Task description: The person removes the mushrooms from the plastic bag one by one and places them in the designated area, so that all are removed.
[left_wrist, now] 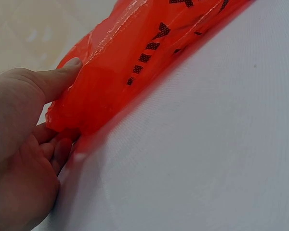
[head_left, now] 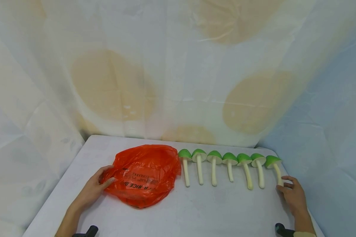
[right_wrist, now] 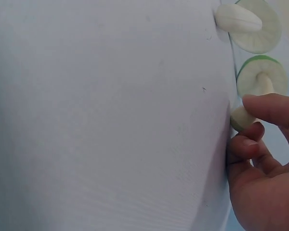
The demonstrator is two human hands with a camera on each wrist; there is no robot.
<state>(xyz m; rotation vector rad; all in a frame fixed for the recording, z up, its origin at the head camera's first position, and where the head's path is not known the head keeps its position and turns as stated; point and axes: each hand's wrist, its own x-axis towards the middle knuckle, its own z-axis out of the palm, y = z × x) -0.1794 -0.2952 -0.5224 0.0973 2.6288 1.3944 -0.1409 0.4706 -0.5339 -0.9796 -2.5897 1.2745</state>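
A crumpled red plastic bag (head_left: 148, 161) with black print lies on the left half of the white table. My left hand (head_left: 91, 187) holds its left edge, the thumb on top and the fingers under the plastic, as the left wrist view shows. Several toy mushrooms with green caps and pale stems stretch in a row from the bag to the right. At the right end of that row, my right hand (head_left: 295, 197) pinches the lower stem of the last mushroom (head_left: 273, 161) between thumb and fingers. In the right wrist view, the stem end (right_wrist: 241, 118) shows between the fingertips.
The other mushrooms lie side by side, caps toward the back, such as the short one (head_left: 229, 161) mid-row. The leftmost mushroom (head_left: 185, 158) lies right beside the bag. Pale patterned curtains (head_left: 178, 82) hang behind and at both sides of the table (head_left: 207, 210).
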